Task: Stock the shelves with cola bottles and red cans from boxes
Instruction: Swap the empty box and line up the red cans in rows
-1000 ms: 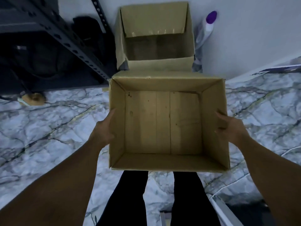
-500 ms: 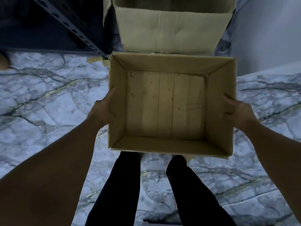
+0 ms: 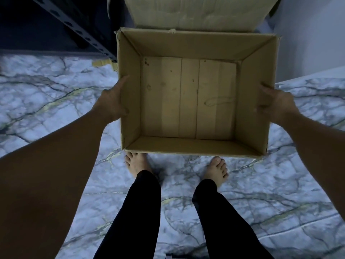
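- An open cardboard box (image 3: pixel 188 98) sits in the middle of the view, held up between the two hands, with nothing inside it; its bare bottom shows flap seams and a few dark spots
- The left hand (image 3: pixel 112 101) lies against the outside of the box's left wall, about midway along it, thumb up along the wall near the rim; the other fingers are hidden behind the cardboard, so I cannot tell whether they curl under it
- The right hand (image 3: pixel 274 103) is on the outside of the right wall, roughly level with the left one, its fingers bent round the wall's outer face and gripping it
- Both forearms reach in from the near corners, so the box lies straight ahead of the person, between the hands and farther out than the wrists
- Below the box's near edge two bare feet (image 3: pixel 137 164) stand on the marble-patterned floor (image 3: pixel 56 101), with black trouser legs (image 3: pixel 138 212) nearer still
- Just beyond the far wall of the box a second cardboard box (image 3: pixel 196 14) shows one pale side, cut off by the top of the view
- At the far left a dark metal shelf upright (image 3: pixel 82 31) with punched holes runs aslant down to the floor, close to the held box's far left corner
- A pale wall (image 3: pixel 313 34) fills the far right
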